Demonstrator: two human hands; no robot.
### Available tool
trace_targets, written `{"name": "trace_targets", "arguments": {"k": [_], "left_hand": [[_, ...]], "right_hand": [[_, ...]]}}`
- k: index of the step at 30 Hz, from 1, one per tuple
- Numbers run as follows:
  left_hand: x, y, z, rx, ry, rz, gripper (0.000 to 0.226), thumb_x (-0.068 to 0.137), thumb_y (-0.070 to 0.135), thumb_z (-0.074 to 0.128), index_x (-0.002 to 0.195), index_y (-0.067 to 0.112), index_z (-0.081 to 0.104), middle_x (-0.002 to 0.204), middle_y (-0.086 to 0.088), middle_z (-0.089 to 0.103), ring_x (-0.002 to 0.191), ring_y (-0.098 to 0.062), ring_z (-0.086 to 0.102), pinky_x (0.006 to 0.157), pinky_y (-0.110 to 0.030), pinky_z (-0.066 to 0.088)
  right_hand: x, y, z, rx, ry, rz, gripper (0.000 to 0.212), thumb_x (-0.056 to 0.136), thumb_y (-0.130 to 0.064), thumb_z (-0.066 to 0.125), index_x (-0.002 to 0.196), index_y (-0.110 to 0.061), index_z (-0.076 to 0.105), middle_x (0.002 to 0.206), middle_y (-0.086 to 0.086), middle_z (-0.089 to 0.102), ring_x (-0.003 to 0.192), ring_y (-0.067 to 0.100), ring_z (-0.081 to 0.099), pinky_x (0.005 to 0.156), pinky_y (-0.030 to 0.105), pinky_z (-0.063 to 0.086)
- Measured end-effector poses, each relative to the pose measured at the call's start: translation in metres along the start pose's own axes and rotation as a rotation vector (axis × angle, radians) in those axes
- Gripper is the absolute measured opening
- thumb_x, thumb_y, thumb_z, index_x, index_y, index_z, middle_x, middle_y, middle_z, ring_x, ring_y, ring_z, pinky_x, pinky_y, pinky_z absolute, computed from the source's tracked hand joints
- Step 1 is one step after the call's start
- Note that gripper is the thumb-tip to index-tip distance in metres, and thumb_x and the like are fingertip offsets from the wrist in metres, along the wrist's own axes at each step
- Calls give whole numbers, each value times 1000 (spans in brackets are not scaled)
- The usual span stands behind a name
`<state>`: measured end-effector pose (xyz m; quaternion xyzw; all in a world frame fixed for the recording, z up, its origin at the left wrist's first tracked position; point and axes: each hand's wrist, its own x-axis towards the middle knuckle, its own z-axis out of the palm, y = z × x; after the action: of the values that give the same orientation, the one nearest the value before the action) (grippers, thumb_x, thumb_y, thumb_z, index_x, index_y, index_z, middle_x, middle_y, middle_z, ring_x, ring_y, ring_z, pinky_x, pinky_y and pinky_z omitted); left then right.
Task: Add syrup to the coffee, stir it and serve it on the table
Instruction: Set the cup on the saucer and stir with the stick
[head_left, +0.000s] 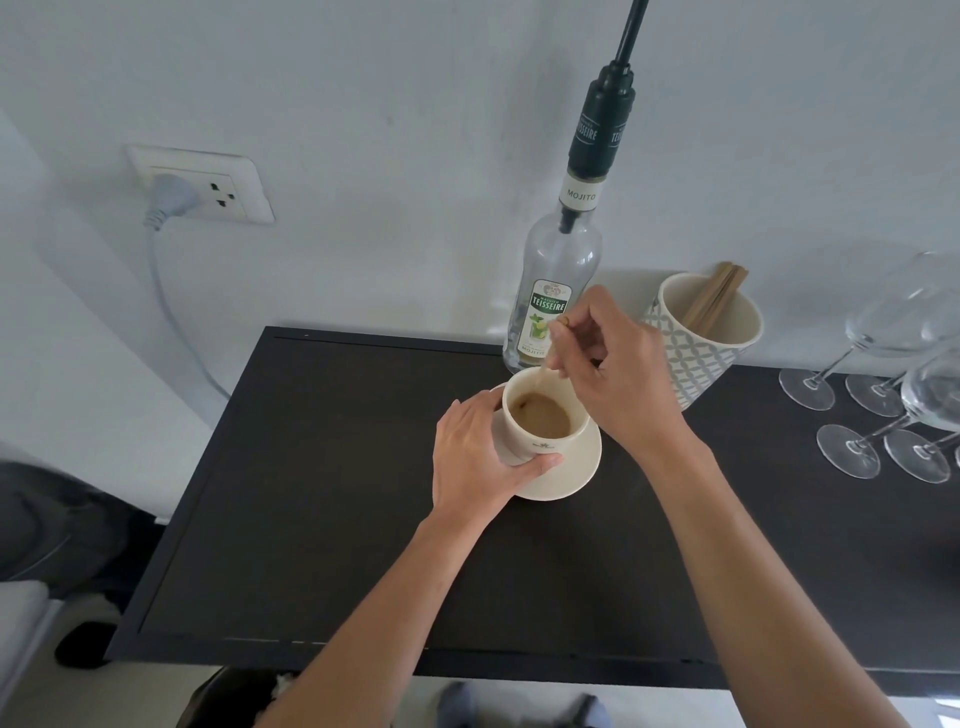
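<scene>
A cream cup (543, 444) of brown coffee stands on a cream saucer (571, 473) on the dark table (337, 493). My left hand (478, 462) wraps around the cup's left side. My right hand (618, 374) pinches a thin wooden stir stick (548, 361) whose lower end dips into the coffee. Just behind the cup stands a clear Teisseire Mojito syrup bottle (558, 275) with a tall black pump on top.
A patterned mug (701, 343) holding several wooden sticks sits right of the bottle. Several upright wine glasses (893, 374) crowd the table's right end. A wall socket (202, 184) with a grey cable is at the back left.
</scene>
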<state>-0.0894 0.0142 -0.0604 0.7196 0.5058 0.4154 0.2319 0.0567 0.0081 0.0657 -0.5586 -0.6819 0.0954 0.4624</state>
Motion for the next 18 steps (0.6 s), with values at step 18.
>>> {"name": "trace_targets", "arguments": {"k": [18], "left_hand": [[0,-3,2,-10,-2,14,82,60,68,80,125,22,60,122,12,64,116,-5,54,114,-34,31]], "right_hand": [[-3,-1,0,93,-1,121,14,101,-7,63,90,-2,54,67,7,69,59,18,68,61,26,57]]}}
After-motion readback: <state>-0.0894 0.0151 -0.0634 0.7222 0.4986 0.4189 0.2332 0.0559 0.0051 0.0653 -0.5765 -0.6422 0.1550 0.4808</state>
